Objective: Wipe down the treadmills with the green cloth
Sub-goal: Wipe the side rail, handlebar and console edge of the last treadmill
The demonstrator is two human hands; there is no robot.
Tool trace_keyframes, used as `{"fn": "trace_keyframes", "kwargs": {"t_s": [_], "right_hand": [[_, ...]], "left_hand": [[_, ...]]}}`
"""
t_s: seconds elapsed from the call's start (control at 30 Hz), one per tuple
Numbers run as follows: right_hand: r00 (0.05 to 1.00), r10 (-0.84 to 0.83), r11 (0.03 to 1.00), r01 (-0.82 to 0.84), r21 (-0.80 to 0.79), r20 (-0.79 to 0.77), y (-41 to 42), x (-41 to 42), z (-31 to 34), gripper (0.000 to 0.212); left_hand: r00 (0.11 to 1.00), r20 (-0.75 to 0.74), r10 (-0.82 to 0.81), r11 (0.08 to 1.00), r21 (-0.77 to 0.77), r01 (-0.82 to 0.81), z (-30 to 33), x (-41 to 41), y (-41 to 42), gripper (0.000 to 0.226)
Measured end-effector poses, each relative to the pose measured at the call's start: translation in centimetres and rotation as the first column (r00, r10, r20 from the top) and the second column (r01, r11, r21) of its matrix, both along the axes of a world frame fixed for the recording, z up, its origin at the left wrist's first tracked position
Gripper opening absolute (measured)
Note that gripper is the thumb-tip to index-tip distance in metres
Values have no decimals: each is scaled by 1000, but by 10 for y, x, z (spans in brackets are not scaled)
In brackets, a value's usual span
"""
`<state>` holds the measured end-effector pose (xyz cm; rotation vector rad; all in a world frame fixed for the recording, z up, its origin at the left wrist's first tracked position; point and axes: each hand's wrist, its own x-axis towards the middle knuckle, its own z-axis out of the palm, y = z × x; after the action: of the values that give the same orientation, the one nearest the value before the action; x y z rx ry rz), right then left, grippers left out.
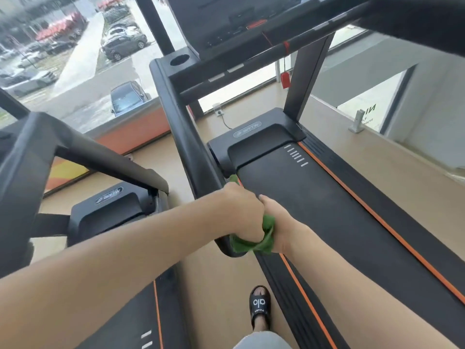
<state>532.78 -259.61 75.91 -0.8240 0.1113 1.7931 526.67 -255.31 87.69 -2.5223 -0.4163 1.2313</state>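
Your forearms fill the bottom of the view, and below them your black slide sandal point(260, 307) reads "alo" in white on its strap. Both treadmill hoods carry an oval logo too blurred to read. On the near treadmill point(314, 205), your left hand point(240, 212) curls tightly round the green cloth point(247, 244), wrapped over the end of the black handrail point(191, 147). Your right hand point(275, 222) pinches the cloth's loose edge just beside it, hands touching. A second treadmill point(108, 212) stands left.

Bright daylight through the window point(75, 59); soft focus, wide-angle bending at edges.
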Motion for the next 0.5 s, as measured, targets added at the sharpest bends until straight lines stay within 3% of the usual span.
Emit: {"fn": "trace_keyframes", "kwargs": {"t_s": [0.1,0.17,0.23,0.27,0.33,0.37,0.43,0.5], "right_hand": [[999,51,995,-52,87,9,2,4,9,46],[993,110,988,-113,107,34,7,3,11,40],[986,154,985,-159,68,70,12,4,13,50],[984,161,985,-165,50,77,15,5,14,52],[979,178,982,-183,41,99,17,5,13,61],[974,198,978,-203,47,108,17,5,11,70],[973,200,980,-200,-7,117,18,5,5,82],[970,196,980,-192,-43,145,19,6,9,84]], "left_hand": [[930,63,-363,922,170,348,-6,-36,-21,34],[919,121,-376,923,137,360,-4,-42,-22,37],[956,200,-213,977,70,203,4,-27,-6,39],[959,281,-27,1000,11,25,6,-14,14,37],[886,344,311,950,-70,-306,20,12,68,30],[841,393,372,924,-64,-378,26,13,98,30],[745,557,368,917,-84,-390,26,2,139,32],[571,723,390,912,-216,-349,15,-19,145,33]]}}
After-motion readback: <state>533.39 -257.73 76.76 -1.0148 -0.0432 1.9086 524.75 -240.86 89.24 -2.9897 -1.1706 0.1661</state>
